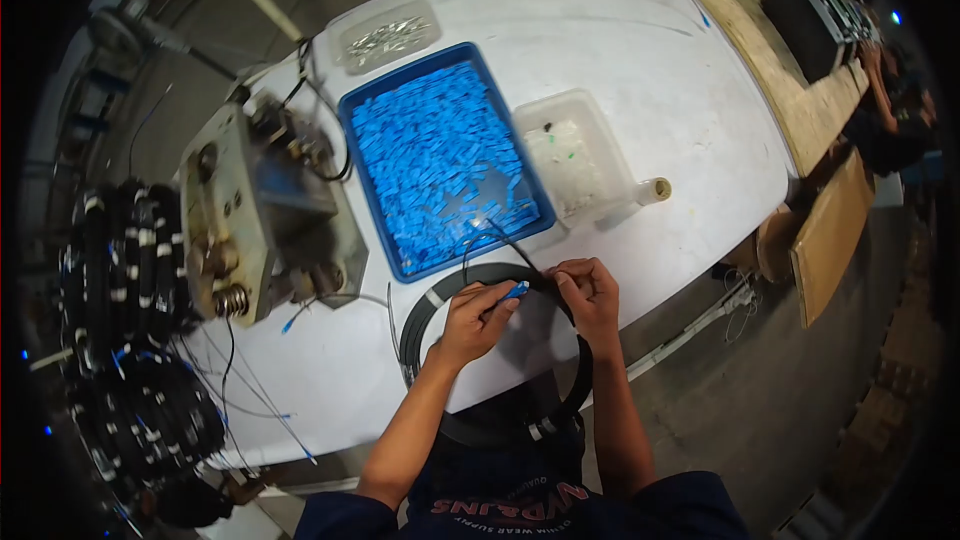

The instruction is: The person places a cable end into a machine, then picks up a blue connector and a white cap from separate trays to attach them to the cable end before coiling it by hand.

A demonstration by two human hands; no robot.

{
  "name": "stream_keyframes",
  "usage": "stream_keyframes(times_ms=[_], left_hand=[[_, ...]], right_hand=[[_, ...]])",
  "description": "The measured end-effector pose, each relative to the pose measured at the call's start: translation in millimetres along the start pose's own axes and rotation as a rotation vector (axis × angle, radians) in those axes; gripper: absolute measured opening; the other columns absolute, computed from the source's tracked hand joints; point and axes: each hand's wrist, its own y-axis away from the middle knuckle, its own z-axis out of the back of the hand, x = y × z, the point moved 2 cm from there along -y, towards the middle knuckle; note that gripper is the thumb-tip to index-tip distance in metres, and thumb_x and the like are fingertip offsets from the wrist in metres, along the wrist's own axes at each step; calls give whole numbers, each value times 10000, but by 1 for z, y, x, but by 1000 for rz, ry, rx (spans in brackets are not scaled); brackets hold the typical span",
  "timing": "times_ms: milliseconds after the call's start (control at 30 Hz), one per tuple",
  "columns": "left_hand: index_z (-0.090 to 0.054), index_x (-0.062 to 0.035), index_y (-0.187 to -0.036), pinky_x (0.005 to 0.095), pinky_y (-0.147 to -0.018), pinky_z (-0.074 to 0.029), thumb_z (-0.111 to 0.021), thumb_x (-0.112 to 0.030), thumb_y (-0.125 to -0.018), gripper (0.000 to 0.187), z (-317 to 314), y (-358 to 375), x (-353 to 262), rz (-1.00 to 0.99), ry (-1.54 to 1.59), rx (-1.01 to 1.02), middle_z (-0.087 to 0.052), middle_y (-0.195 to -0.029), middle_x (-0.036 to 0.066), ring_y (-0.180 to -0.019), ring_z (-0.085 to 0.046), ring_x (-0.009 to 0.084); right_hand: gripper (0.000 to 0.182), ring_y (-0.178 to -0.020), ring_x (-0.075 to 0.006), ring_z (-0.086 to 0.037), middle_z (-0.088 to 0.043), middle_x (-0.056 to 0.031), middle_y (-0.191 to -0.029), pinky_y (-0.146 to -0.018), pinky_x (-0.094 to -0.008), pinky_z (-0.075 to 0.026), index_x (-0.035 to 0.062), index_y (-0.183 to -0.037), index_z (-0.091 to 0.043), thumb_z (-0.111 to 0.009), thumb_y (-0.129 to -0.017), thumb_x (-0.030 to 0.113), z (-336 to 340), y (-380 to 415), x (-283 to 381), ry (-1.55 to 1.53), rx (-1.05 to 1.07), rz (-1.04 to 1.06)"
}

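My left hand [474, 322] is closed on a small blue connector [516, 290], held between thumb and fingers near the top of a black cable coil [422, 332]. To its right, my right hand [588, 298] pinches the black cable at the coil's upper right. A loose black cable end arches up from there over the near edge of a blue tray [364, 202]. Many small blue pieces [430, 140] fill that tray. White bands wrap the coil, which lies at the table's front edge, partly over my lap.
A metal machine [250, 210] stands left of the tray. Clear bins [432, 24] [610, 140] sit behind and right of it, with a cardboard tube [654, 190] nearby. Black coils [150, 420] are piled at left. Thin cables lie at front left. Another person's arm [880, 88] shows at far right.
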Motion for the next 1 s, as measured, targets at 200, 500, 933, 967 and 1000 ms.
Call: stream_keyframes(times_ms=[200,500,933,967,1000], left_hand=[[-704,30,-1104,191,-489,-325,-623,-98,-959,209,18,43,-31,138,224,-209,-693,-790,-9,-557,-445,0],[-681,47,-1137,192,-564,-380,-619,-70,-962,220,44,64,-52,274,302,-219,-614,-784,1,-651,-480,33],[-715,38,-1026,261,-563,-371,-608,-45,-891,191,70,101,-67,117,178,-213,-664,-779,63,-639,-497,89],[-715,38,-1026,261,-563,-371,-608,-45,-891,191,71,103,-69,117,182,-214,-664,-779,63,-639,-497,89],[-716,27,-1039,261,-545,-368,-632,-59,-895,188,71,104,-71,147,214,-214,-631,-726,53,-614,-493,89]], right_hand=[[70,-823,-120,-659,-684,-73,-892,-754,-232,-508,1,-954,-602,-664,-923,-12,-37,7,-12,42,7,-164],[146,-883,-92,-636,-673,-61,-964,-767,-200,-498,-50,-1079,-651,-628,-935,-50,-75,35,23,58,29,-121],[212,-928,-154,-662,-672,-127,-1020,-829,-242,-522,-99,-1126,-627,-618,-914,-98,-123,86,63,-33,180,-19],[202,-929,-159,-670,-683,-128,-1008,-832,-241,-526,-99,-1116,-630,-625,-914,-93,-123,88,63,-21,184,-37],[192,-929,-163,-678,-695,-130,-997,-835,-241,-530,-99,-1106,-633,-632,-914,-89,-124,90,63,-10,187,-54]])
